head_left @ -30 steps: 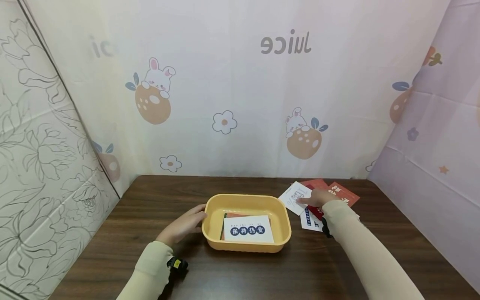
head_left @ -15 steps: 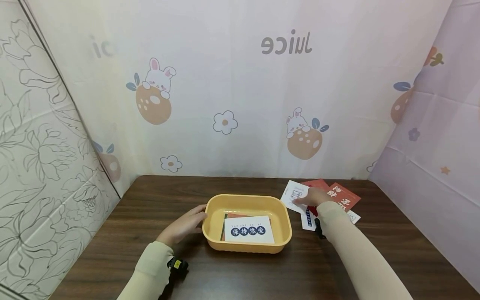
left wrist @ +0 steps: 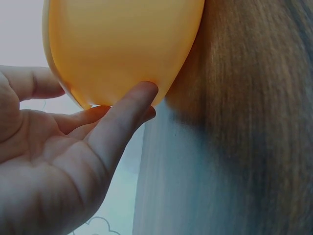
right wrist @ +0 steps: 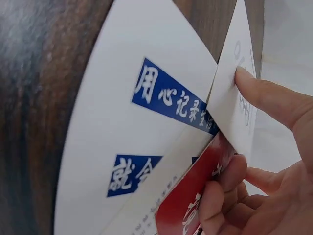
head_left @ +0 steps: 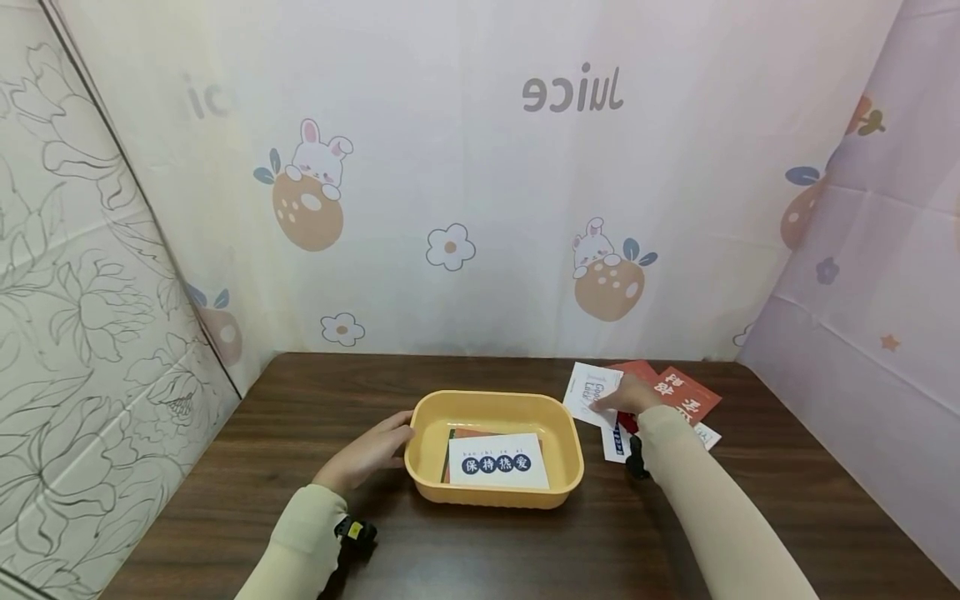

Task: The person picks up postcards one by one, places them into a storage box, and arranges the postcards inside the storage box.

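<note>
A yellow plastic tray (head_left: 495, 497) sits in the middle of the table. My left hand (head_left: 369, 454) holds its left end, the thumb (left wrist: 132, 105) pressing the outer wall in the left wrist view and the other fingers round the end. To the right, my right hand (head_left: 630, 395) pinches a white card with "Good Luck" lettering (head_left: 583, 392), thumb on its printed face. Beneath that hand lie red cards (head_left: 692, 392) and a white card with blue lettering strips (right wrist: 105, 127), partly overlapping. Some of the pile is hidden by the hand and sleeve.
Inside the tray lies a white card with blue round characters (head_left: 497, 471), on top of an orange-red card (head_left: 468, 432). The brown wooden table (head_left: 465, 554) ends at a printed curtain (head_left: 480, 292) behind, with more curtains at both sides.
The right hand has shifted slightly left, turning the Good Luck card and uncovering more of the red card and a white card's corner at right. The left hand and tray stay put.
</note>
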